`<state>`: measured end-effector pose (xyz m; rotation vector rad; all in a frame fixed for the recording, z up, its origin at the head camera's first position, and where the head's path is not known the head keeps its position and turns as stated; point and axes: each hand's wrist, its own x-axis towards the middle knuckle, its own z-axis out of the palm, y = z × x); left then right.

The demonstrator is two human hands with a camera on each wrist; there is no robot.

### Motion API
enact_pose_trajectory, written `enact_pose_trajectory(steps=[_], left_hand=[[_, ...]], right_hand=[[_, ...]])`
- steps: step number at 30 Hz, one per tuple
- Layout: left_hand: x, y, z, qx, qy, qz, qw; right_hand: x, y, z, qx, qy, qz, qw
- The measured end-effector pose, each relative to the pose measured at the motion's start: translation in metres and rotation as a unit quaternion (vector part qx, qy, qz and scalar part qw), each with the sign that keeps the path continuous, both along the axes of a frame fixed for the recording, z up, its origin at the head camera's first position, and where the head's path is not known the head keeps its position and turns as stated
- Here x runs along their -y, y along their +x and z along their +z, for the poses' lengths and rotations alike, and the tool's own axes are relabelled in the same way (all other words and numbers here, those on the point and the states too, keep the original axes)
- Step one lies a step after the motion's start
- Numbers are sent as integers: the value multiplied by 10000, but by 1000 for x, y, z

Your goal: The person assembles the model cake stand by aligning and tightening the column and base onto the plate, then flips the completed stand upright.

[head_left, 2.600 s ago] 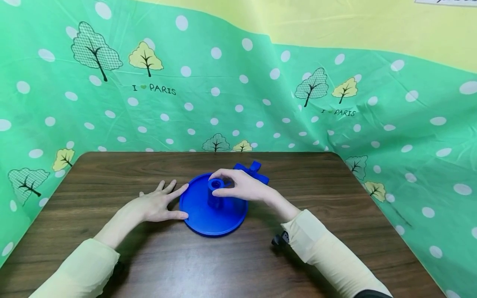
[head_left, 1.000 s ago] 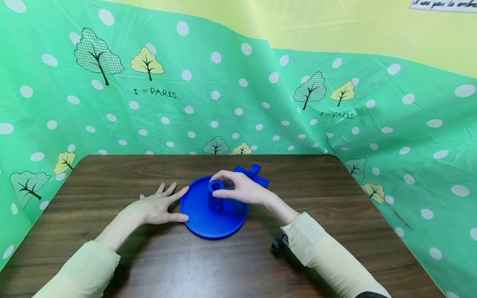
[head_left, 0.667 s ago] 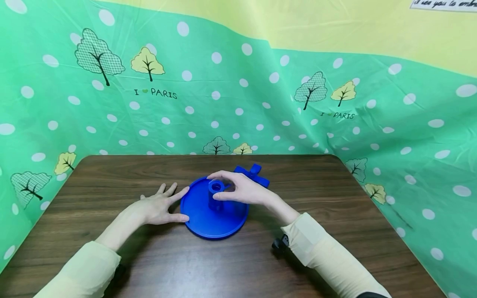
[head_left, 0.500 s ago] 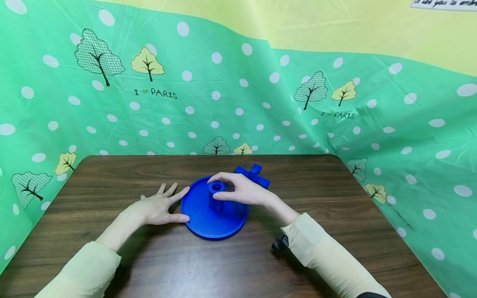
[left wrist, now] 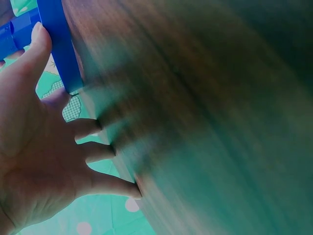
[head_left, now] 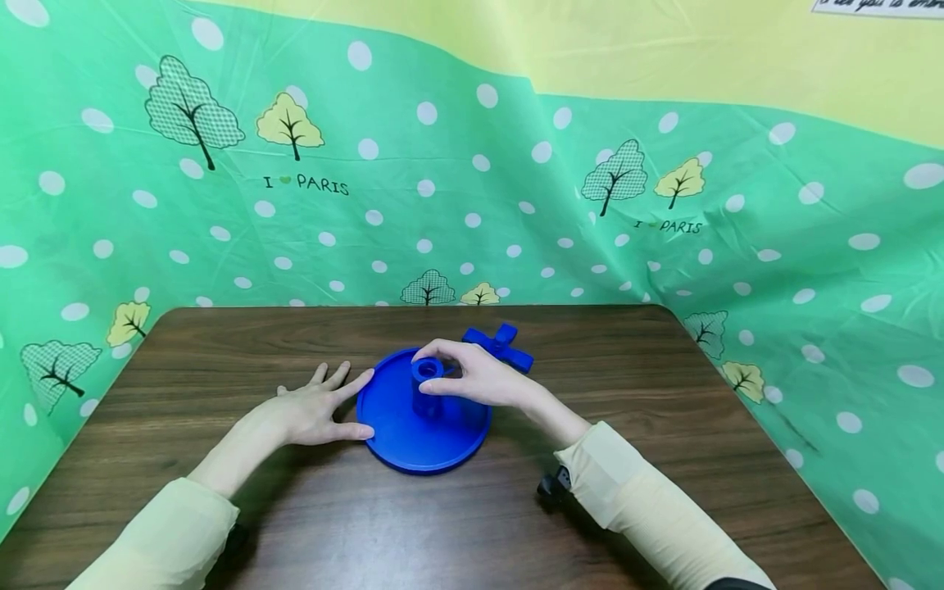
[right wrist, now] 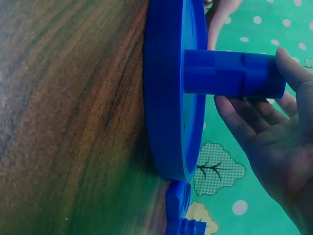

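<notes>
In the head view a round blue disc point(head_left: 398, 438) with a raised rim lies flat on the table. From its middle rises an upright blue tube point(head_left: 424, 400) with a round hole in its top. My right hand point(head_left: 483, 373) pinches the tube's upper part between thumb and fingers; the right wrist view shows the tube point(right wrist: 230, 73) standing square to the disc. My left hand point(head_left: 306, 410) lies on the table with fingers spread, its thumb and index finger touching the disc's left rim. The left wrist view also shows its thumb against the disc point(left wrist: 59, 46).
Behind the right hand lies a blue cross-shaped piece point(head_left: 501, 344), partly hidden, close to the disc. The brown wooden table point(head_left: 413, 524) ends at a green and yellow patterned cloth point(head_left: 442, 164). A small black device point(head_left: 555, 483) hangs at the right wrist.
The right hand's index finger and thumb shift slightly around the tube's top. The left hand, disc and cross-shaped piece stay put; the head view has tilted a little.
</notes>
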<state>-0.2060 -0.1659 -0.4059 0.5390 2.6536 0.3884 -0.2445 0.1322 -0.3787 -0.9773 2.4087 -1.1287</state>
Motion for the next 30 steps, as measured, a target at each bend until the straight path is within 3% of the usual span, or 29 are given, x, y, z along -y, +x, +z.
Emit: enact_pose_trajectory(steps=[13, 30], left_hand=[[0, 2, -1, 25, 13, 39, 10000], [2, 0, 0, -19, 31, 33, 10000]], right_hand=[[-5, -1, -3, -75, 24, -51, 10000], [-43, -15, 18, -273, -424, -635, 9967]])
